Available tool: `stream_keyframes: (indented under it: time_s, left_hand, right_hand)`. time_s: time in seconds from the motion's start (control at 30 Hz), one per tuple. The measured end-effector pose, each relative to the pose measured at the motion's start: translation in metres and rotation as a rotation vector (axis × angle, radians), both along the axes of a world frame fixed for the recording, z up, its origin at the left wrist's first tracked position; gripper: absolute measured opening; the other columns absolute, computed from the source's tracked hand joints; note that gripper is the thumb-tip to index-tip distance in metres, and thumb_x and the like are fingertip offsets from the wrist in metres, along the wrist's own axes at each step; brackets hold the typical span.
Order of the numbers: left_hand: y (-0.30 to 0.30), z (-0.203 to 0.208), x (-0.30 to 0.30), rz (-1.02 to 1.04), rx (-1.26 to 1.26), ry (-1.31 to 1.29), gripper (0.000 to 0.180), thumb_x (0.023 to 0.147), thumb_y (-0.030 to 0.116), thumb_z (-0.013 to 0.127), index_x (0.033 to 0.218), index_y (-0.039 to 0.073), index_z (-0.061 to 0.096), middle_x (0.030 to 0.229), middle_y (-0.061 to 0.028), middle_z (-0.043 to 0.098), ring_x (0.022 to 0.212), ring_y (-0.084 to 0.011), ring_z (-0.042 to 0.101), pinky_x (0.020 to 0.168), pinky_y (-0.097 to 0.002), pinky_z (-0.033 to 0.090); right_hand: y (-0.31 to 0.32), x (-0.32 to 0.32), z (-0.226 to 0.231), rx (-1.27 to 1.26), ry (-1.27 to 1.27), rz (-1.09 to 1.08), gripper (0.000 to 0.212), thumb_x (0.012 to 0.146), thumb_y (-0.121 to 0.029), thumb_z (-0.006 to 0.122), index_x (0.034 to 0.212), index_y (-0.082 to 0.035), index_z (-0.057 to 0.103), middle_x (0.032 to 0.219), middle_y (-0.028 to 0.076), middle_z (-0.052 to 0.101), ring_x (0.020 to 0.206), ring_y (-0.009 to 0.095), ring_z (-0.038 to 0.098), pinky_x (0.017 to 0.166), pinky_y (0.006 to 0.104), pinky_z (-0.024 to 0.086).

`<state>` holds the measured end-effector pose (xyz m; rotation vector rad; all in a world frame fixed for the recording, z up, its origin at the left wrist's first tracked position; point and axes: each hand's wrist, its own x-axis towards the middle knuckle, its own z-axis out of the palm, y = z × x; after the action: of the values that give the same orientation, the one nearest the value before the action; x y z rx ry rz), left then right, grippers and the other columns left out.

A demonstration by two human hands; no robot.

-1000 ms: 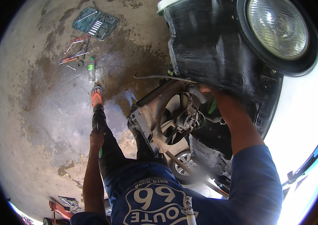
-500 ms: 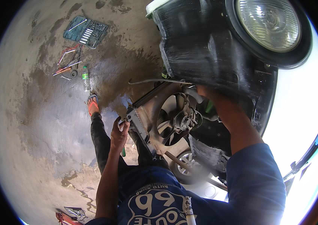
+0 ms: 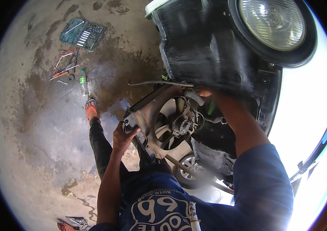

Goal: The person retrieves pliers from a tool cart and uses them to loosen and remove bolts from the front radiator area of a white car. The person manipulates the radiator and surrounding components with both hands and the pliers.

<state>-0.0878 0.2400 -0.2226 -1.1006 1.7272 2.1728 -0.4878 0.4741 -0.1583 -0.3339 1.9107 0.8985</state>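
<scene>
A car radiator (image 3: pixel 142 121) with a round fan (image 3: pixel 171 123) in a dusty shroud is tilted in front of my body, below the car's front. My left hand (image 3: pixel 124 138) is closed around its near left end, the thumb over the edge and the fingers behind. My right hand (image 3: pixel 206 91) reaches under the car's black front panel (image 3: pixel 206 46), beside a grey hose (image 3: pixel 194 97) at the radiator's far corner. Its fingers are mostly hidden there. A thin bent pipe (image 3: pixel 155 82) runs along the radiator's far side.
An open tool case (image 3: pixel 82 34), loose hand tools (image 3: pixel 65 69) and a plastic bottle (image 3: pixel 83 82) are on the wet concrete floor at left. My sandalled foot (image 3: pixel 91 109) stands near the bottle. A headlight (image 3: pixel 273 23) is at upper right, a wheel (image 3: pixel 188 169) below the radiator.
My left hand has gone from a raised, pinched pose beside the radiator's end to a hold around that end. The right hand remains by the hose. The whole view has shifted slightly.
</scene>
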Motion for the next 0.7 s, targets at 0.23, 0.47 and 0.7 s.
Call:
stream_keyframes:
  time_s: [0.23,0.47,0.7]
  left_hand:
    - [0.007,-0.005,0.002,-0.006,-0.030,-0.014,0.050,0.080,0.027,0.085,0.113,-0.001,0.061,0.103,-0.0159,0.073,0.092,-0.0261,0.070,0.084,-0.0379,0.054]
    - [0.002,-0.007,0.003,0.032,0.064,0.051,0.051,0.080,0.030,0.084,0.112,-0.002,0.061,0.103,-0.0175,0.072,0.095,-0.0277,0.071,0.083,-0.0393,0.054]
    - [0.003,-0.007,0.003,-0.019,0.025,-0.040,0.054,0.080,0.031,0.084,0.115,-0.002,0.060,0.105,-0.0191,0.072,0.098,-0.0314,0.070,0.085,-0.0409,0.054]
  right_hand:
    - [0.010,0.027,0.004,0.001,0.028,0.212,0.042,0.086,-0.011,0.060,0.127,-0.002,0.065,0.130,0.024,0.063,0.118,0.036,0.063,0.099,0.0487,0.050]
    - [0.002,-0.001,0.008,0.091,-0.065,-0.318,0.036,0.083,-0.011,0.062,0.117,-0.001,0.068,0.119,0.023,0.067,0.110,0.038,0.066,0.092,0.0480,0.052]
    - [0.017,0.037,0.020,-0.232,0.154,0.307,0.028,0.081,-0.010,0.063,0.105,-0.001,0.072,0.107,0.023,0.071,0.098,0.038,0.070,0.083,0.0479,0.054]
